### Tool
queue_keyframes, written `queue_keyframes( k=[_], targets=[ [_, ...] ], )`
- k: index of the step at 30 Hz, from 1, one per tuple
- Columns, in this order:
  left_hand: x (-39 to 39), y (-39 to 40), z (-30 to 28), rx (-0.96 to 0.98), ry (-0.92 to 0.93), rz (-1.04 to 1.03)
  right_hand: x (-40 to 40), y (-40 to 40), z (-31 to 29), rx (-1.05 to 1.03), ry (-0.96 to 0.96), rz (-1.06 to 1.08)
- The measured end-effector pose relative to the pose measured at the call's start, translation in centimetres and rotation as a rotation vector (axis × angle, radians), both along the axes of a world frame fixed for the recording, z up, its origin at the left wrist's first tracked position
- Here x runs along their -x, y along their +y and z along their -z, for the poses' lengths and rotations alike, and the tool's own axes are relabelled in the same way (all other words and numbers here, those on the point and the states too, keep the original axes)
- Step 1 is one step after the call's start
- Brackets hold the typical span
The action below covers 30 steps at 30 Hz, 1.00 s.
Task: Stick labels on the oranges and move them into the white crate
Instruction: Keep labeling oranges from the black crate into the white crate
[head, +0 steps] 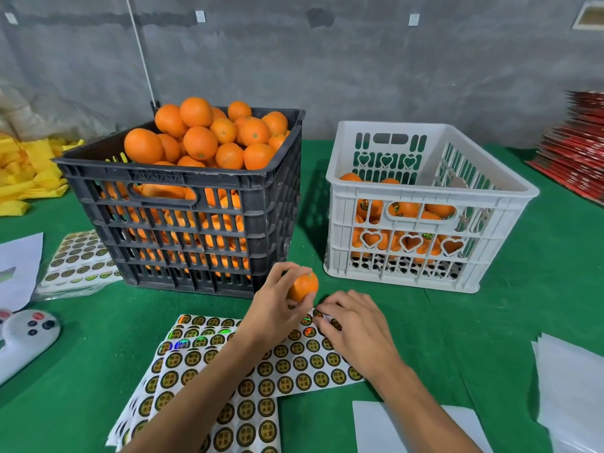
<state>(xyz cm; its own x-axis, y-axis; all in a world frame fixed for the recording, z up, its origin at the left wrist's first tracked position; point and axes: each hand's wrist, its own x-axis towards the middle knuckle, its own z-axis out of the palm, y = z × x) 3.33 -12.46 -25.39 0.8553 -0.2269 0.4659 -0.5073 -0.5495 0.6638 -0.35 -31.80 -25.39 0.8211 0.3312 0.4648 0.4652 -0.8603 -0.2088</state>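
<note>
Partly hidden orange point(304, 286) gripped by left hand point(274, 308), right hand point(353, 322) fingers pinching label point(317, 313).

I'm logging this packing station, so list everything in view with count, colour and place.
black crate: one, heaped with oranges, table left-centre
white crate: one, partly filled with labelled oranges, right of it
orange: one, held before the crates
label sheets: several, gold-black stickers, front; more at left
white papers: several, table edges
yellow bags: pile, far left
red stack: far right
left hand: grips the orange
right hand: fingers on a sheet
</note>
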Motion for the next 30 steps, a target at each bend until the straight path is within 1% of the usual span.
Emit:
queue_keyframes(
  k=[4,6,8,11,12,14,16,18,22,24,26,28,30],
  targets=[
    [-0.2,0.2,0.3,0.021,0.011,-0.015,0.1,0.2,-0.2,0.075,-0.106,-0.047],
    [-0.4,0.3,0.4,0.037,0.021,-0.012,0.1,0.2,-0.1,0.020,-0.109,-0.067],
    [-0.5,0.3,0.6,0.035,0.030,-0.007,0.1,0.2,-0.1,-0.186,-0.051,-0.065],
    [-0.5,0.3,0.6,0.021,0.026,-0.004,-0.1,0.2,-0.5,-0.665,0.115,-0.052],
    [-0.4,0.3,0.6,0.018,0.010,0.007,-0.1,0.4,-0.8,-0.792,0.151,-0.052],
    [-0.3,0.0,0.4,0.004,-0.040,0.045,-0.3,0.6,-1.1,-0.936,0.193,-0.044],
    [-0.1,-0.1,0.1,-0.004,-0.088,0.087,-0.5,0.8,-1.1,-0.990,0.231,-0.035],
    [0.1,-0.3,-0.1,-0.002,-0.125,0.115,-0.6,0.8,-0.7,-0.987,0.254,-0.019],
    [0.4,-0.3,-0.5,0.022,-0.167,0.145,-0.5,0.8,-0.5,-0.911,0.264,0.023],
    [0.6,-0.3,-0.7,0.032,-0.185,0.151,-0.3,0.9,-0.5,-0.836,0.254,0.030],
    [0.6,-0.3,-0.7,0.041,-0.190,0.150,-0.2,1.0,-0.6,-0.718,0.237,0.059],
    [0.7,-0.3,-0.7,0.064,-0.174,0.135,0.0,1.0,-0.8,-0.611,0.181,0.100],
    [0.6,-0.3,-0.7,0.101,-0.148,0.124,0.2,0.9,-1.1,-0.493,0.058,0.095]
  ],
)
